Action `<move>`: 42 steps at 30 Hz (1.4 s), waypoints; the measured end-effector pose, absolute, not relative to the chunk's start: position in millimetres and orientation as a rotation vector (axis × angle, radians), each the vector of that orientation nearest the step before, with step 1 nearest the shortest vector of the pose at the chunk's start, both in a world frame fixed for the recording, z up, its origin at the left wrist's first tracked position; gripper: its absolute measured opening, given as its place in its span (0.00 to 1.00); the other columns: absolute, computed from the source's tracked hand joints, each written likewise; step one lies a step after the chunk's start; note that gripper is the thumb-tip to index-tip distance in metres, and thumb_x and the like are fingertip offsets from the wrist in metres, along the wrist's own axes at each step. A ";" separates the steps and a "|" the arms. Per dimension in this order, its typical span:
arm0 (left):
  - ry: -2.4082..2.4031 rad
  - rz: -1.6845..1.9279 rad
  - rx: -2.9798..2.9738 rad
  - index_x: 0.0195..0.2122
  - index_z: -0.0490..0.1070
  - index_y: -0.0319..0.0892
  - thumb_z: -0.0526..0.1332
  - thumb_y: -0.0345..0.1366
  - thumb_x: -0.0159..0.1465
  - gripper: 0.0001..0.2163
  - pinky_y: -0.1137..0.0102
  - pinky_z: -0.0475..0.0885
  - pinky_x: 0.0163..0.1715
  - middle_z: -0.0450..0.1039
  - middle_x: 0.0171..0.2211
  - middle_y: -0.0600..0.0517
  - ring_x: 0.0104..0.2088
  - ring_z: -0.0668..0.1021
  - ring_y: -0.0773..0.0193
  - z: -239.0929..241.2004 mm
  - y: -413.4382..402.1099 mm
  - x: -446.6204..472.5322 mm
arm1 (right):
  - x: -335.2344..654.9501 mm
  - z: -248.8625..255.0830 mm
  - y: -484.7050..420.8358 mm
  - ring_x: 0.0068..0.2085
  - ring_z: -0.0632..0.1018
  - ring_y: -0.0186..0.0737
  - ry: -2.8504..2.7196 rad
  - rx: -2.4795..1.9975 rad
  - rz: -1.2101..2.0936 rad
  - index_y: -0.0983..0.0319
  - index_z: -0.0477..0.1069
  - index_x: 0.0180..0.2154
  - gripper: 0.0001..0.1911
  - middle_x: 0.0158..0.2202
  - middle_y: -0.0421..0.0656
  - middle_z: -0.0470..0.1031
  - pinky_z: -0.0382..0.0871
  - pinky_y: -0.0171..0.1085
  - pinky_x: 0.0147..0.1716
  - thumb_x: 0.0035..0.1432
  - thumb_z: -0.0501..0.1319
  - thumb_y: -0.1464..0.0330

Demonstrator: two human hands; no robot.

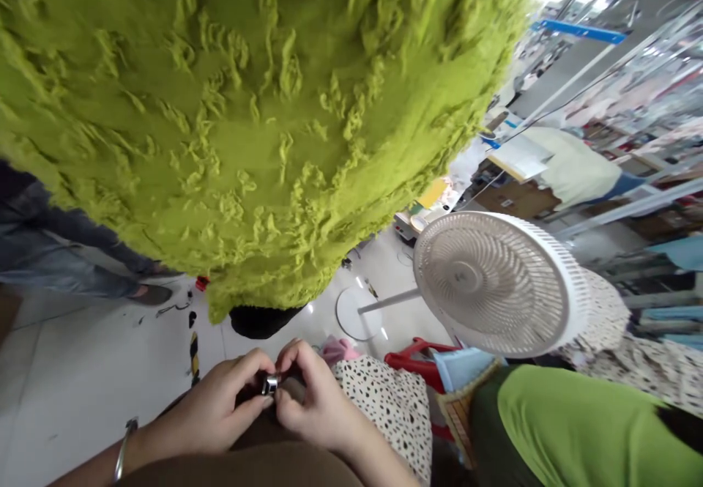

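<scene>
A small silver metal piece, in shape much like a bobbin case, sits between my two hands at the bottom centre. My left hand pinches it between thumb and fingers. From the other side, the bent fingers and thumb of my right hand close on its right edge; whether they also hold a thread cannot be made out. Dark brown clothing lies just below the hands. Large in front hangs yellow-green fabric with a ruffled, tufted surface, its lower end a little above my fingers.
A white standing fan is at the right, its round base on the pale floor. Spotted fabric and a red stool are beside my right arm. A person in green is close by; another person's legs show left.
</scene>
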State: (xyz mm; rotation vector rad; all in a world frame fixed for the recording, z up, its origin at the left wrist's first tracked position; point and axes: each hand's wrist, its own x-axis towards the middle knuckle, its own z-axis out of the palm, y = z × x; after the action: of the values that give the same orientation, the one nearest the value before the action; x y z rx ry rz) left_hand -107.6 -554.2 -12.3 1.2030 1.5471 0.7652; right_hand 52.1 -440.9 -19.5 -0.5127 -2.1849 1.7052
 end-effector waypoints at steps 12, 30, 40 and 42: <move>1.459 0.825 1.037 0.41 0.65 0.44 0.57 0.36 0.64 0.05 0.70 0.69 0.39 0.72 0.36 0.53 0.39 0.76 0.62 -21.3 -548.9 -111.6 | 52.7 -26.5 -441.8 0.37 0.70 0.35 -2.134 -0.404 1.447 0.58 0.58 0.38 0.16 0.37 0.41 0.66 0.67 0.34 0.36 0.45 0.55 0.77; 1.293 0.888 0.857 0.39 0.61 0.42 0.58 0.42 0.62 0.10 0.69 0.63 0.35 0.66 0.31 0.55 0.34 0.71 0.65 -23.0 -526.9 -109.2 | 58.4 -34.4 -424.9 0.40 0.73 0.37 -2.282 -0.221 1.127 0.56 0.58 0.42 0.13 0.40 0.44 0.69 0.72 0.35 0.37 0.56 0.58 0.74; 1.223 0.892 0.770 0.37 0.60 0.43 0.60 0.45 0.61 0.13 0.69 0.62 0.35 0.65 0.31 0.56 0.34 0.69 0.65 -24.3 -527.9 -117.1 | 50.1 -26.3 -417.5 0.36 0.72 0.34 -2.435 -0.101 0.959 0.58 0.58 0.41 0.09 0.38 0.43 0.68 0.69 0.31 0.33 0.59 0.57 0.71; 1.187 0.924 0.752 0.36 0.61 0.43 0.62 0.45 0.61 0.13 0.69 0.63 0.36 0.66 0.32 0.56 0.34 0.70 0.65 -25.2 -528.6 -118.8 | 46.7 -25.7 -416.5 0.35 0.71 0.34 -2.447 -0.062 0.915 0.59 0.58 0.40 0.07 0.37 0.42 0.68 0.67 0.31 0.31 0.60 0.56 0.71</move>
State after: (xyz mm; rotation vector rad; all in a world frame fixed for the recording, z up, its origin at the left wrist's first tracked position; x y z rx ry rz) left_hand -118.8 -528.6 -25.2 0.7521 1.1870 0.9240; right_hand 46.7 -416.5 -25.7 -0.0624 -2.4466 0.9152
